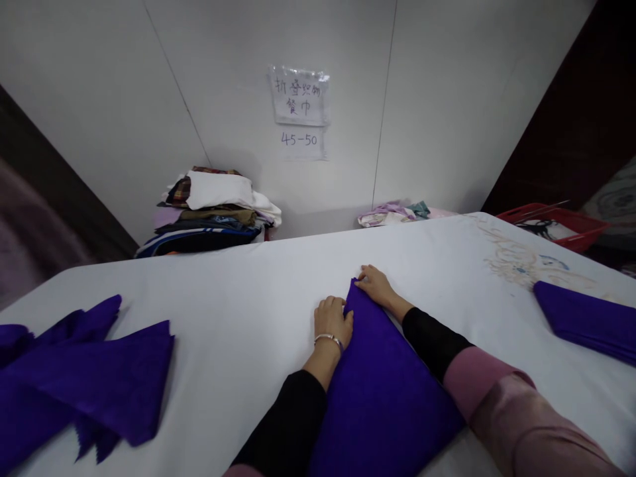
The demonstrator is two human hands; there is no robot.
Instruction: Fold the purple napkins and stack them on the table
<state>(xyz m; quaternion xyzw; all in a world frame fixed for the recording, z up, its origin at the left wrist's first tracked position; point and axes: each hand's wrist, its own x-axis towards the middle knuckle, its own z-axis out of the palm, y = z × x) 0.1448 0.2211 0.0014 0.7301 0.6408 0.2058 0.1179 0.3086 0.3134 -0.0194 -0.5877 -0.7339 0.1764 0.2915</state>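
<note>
A purple cloth napkin (385,397) lies in front of me, folded into a triangle with its narrow tip pointing away. At that tip, my right hand (376,286) pinches the fabric between thumb and fingers. My left hand (332,320), wearing a silver bracelet (328,339), is closed at the left edge just below the tip, its thumb against the cloth. The fold of fabric under the left fingers is mostly hidden.
Loose purple napkins (99,384) lie crumpled at left; a folded purple stack (589,321) sits at right. Behind the white-covered table (238,291) are a clothes pile (213,205), more fabric (392,213) and a red basket (586,232). Handwritten signs (301,99) hang on the wall.
</note>
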